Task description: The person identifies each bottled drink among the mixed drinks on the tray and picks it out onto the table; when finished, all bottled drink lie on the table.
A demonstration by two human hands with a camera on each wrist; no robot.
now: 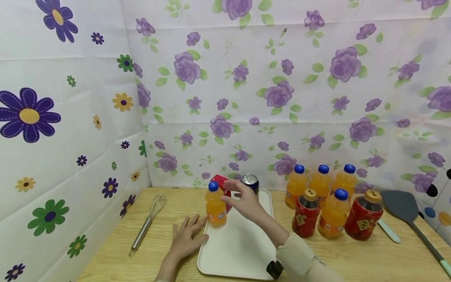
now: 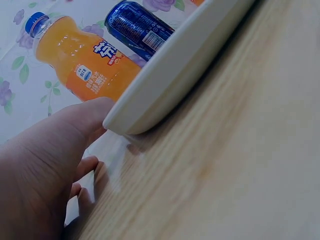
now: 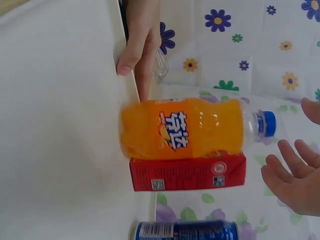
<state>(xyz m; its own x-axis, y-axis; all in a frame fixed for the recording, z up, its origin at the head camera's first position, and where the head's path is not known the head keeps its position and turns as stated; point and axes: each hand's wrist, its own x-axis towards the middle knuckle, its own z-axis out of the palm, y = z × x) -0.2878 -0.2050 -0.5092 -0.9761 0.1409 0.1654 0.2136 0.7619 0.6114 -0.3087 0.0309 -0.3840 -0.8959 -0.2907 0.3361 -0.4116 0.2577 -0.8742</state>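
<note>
An orange soda bottle [image 1: 216,207] with a blue cap stands on the left part of a white tray [image 1: 236,250]. Behind it is a red box [image 3: 190,172], and a dark blue can [image 1: 251,184] is at the tray's far end. My right hand [image 1: 244,199] is raised over the tray beside the bottle, fingers spread and holding nothing; the right wrist view shows a gap between it and the cap. My left hand [image 1: 186,239] lies at the tray's left edge, its thumb [image 2: 95,112] against the rim and its fingers extended along the tabletop.
To the right of the tray stand several orange soda bottles [image 1: 331,219] and two dark-red-labelled bottles [image 1: 305,217] with gold caps. Beyond them lies a grey spatula [image 1: 399,203] with a pale green handle. A metal whisk [image 1: 148,223] lies on the left. Patterned sheets [image 1: 225,98] enclose the table.
</note>
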